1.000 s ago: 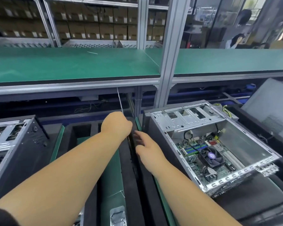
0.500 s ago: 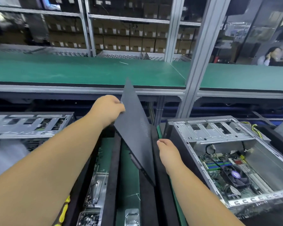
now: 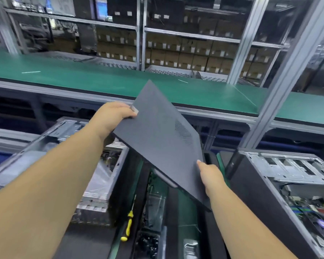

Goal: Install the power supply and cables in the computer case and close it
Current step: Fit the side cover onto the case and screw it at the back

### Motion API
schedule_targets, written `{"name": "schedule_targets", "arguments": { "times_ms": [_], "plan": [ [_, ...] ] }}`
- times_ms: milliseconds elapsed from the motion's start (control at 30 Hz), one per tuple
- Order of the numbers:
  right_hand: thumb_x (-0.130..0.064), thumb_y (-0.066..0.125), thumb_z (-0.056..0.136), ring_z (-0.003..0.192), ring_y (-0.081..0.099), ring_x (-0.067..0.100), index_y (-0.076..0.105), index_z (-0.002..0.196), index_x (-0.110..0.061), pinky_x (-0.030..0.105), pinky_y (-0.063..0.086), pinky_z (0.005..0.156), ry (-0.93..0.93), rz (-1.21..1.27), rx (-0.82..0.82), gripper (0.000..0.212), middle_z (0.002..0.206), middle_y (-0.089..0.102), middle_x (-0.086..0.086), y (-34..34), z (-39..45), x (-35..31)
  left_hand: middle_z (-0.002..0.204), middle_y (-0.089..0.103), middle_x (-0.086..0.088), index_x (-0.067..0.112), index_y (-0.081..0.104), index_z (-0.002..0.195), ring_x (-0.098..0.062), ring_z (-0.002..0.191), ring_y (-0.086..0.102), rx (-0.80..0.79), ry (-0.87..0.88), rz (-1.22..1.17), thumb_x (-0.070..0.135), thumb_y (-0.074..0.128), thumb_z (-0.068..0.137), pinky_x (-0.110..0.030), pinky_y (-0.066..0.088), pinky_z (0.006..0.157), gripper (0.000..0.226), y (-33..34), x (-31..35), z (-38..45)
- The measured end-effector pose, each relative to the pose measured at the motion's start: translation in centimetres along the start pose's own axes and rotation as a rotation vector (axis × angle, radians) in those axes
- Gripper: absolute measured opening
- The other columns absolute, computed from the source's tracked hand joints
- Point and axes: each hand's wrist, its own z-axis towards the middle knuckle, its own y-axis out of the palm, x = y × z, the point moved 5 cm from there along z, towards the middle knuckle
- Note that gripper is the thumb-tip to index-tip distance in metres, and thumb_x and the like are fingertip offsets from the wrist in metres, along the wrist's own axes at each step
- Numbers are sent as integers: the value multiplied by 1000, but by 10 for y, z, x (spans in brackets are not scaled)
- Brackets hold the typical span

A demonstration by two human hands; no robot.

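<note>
Lifted higher and flatter: dark grey metal side panel, gripped by left hand and right hand; probably bound for closing open case.

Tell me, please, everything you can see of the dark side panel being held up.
The panel is a flat, dark grey sheet, metal by its look, matte, with a patch of fine vent holes near its right edge. It is held in the air, tilted, over the gap between two open cases. The left hand grips its upper left edge, thumb on the face; the right hand holds its lower right edge. A lip runs under the lower edge.
</note>
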Motion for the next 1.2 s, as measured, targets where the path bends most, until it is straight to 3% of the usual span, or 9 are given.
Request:
{"name": "schedule_targets", "arguments": {
  "times_ms": [67,233,367,467,600,767,900,1033,1200],
  "plan": [
    [-48,60,89,80,57,20,56,117,-9,35,43,73,-35,16,46,48,105,61,4,19,-10,-5,69,72,-4,10,74,82,-20,59,65,-10,-9,-18,5,69,79,-25,51,58,7,-33,-10,1],
    [-49,62,83,79,65,25,65,100,-13,32,47,61,-87,10,122,40,96,69,4,78,-49,-24,86,76,-10,12,77,87,-21,70,72,-167,-46,-17,13,64,89,-27,56,56,13,-119,-34,4],
    [-47,62,83,77,65,25,66,96,-13,37,54,71,-149,-20,153,37,94,69,4,128,-77,-43,94,75,-10,16,78,91,-22,78,73,-191,-52,-22,16,63,92,-27,56,58,15,-189,-52,13],
    [-46,61,84,77,63,26,63,104,-10,36,50,68,-169,-55,171,41,96,67,6,162,-94,-55,94,76,-9,11,76,95,-20,77,73,-187,-79,-32,15,61,93,-24,55,56,16,-234,-71,19],
    [-39,61,84,51,46,21,56,72,-12,27,33,50,-191,-99,207,30,63,53,1,197,-113,-62,93,75,-11,8,73,101,-20,76,73,-176,-125,-8,14,60,93,-27,56,59,17,-284,-98,25],
    [-46,61,83,72,60,21,61,100,-11,28,38,54,-158,-163,213,38,92,65,4,231,-132,-69,91,75,-12,11,75,94,-19,73,72,-202,-169,-5,12,56,96,-24,55,55,20,-326,-130,32],
    [-47,60,82,75,63,28,64,99,-8,30,42,56,-172,-221,208,42,97,69,9,246,-139,-74,97,75,-11,17,77,93,-22,83,73,-245,-178,35,15,54,97,-32,55,71,24,-342,-151,39],
    [-46,60,83,77,61,29,60,95,-11,31,43,60,-155,-274,213,37,102,68,11,254,-139,-77,93,76,-5,20,77,91,-18,80,73,-215,-186,90,16,55,97,-29,52,67,22,-349,-168,44],
    [-47,60,84,95,61,32,59,118,-12,43,54,85,-119,-360,224,49,115,61,8,259,-133,-78,91,76,0,20,73,95,-21,83,71,-200,-185,282,26,56,97,-36,52,77,18,-352,-185,50]
  ]
}}
